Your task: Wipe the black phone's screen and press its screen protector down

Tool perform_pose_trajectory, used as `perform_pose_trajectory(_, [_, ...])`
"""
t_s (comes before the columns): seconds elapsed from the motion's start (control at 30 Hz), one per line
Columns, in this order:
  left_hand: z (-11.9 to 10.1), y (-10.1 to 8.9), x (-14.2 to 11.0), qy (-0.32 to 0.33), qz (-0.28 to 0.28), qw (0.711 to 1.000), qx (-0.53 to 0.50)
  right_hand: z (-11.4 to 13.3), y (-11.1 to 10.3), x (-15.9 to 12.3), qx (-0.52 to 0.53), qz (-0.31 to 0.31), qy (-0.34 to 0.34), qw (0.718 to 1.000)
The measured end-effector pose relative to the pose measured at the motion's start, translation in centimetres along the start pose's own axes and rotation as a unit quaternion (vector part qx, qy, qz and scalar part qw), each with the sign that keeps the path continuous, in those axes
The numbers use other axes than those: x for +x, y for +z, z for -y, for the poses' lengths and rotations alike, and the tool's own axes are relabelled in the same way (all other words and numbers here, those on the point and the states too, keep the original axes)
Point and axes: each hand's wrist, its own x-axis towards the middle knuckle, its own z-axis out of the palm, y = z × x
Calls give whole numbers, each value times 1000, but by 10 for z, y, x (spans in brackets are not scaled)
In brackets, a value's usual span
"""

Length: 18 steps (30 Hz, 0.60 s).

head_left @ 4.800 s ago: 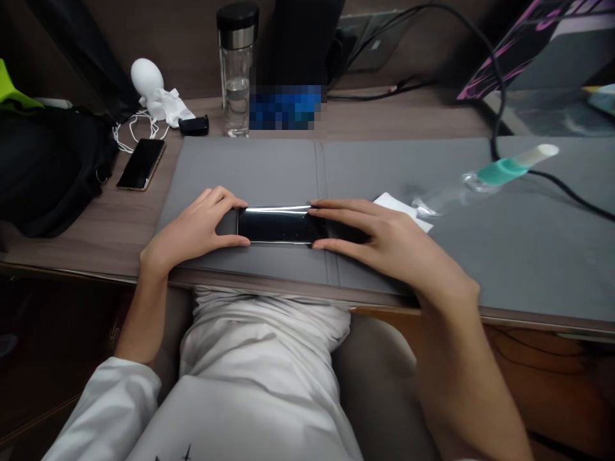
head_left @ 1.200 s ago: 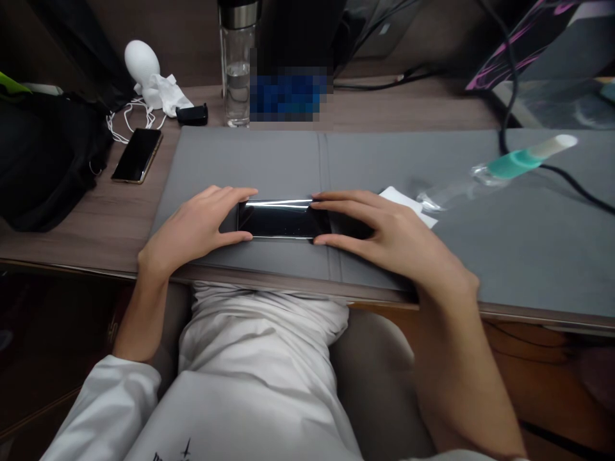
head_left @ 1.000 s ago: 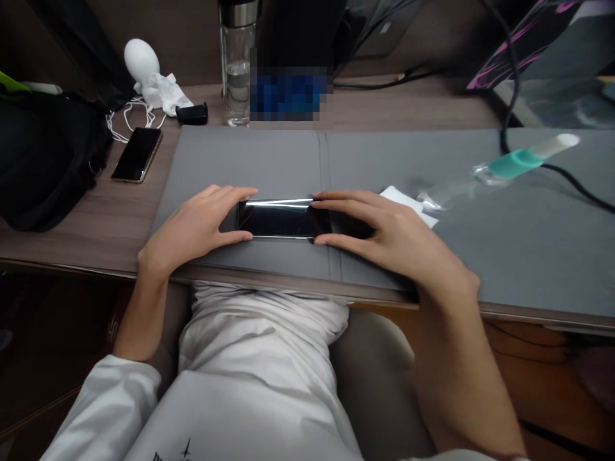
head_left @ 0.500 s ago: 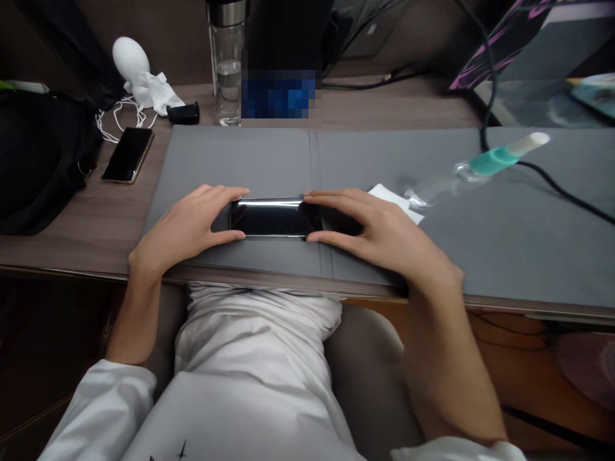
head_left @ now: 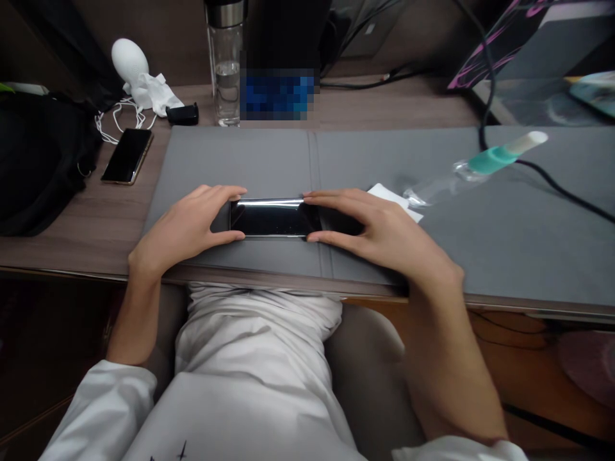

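A smartphone (head_left: 275, 219) with a dark, glossy screen lies lengthwise from left to right, low over or on the grey desk mat (head_left: 230, 160). A bright streak reflects along its far edge. Around its left end my left hand (head_left: 180, 224) is closed, fingers at the far edge and thumb at the near edge. My right hand (head_left: 384, 227) grips the right end the same way, partly hiding it. Just beyond the right hand a white piece of paper or card (head_left: 391, 197) lies on the mat.
Right of the paper is a clear object with a teal band (head_left: 492, 160) and white end. A black cable (head_left: 552, 176) crosses the mat. Back left are another phone (head_left: 127, 155), a black bag (head_left: 43, 160), a white egg-shaped object (head_left: 129, 59) and a glass bottle (head_left: 227, 83).
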Motion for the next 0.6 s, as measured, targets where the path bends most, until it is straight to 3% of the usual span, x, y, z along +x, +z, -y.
perform_pose_trajectory(0.6, [0,0,1,-6,2,1000,-6,-1,0,1,3,-3,-11,1000])
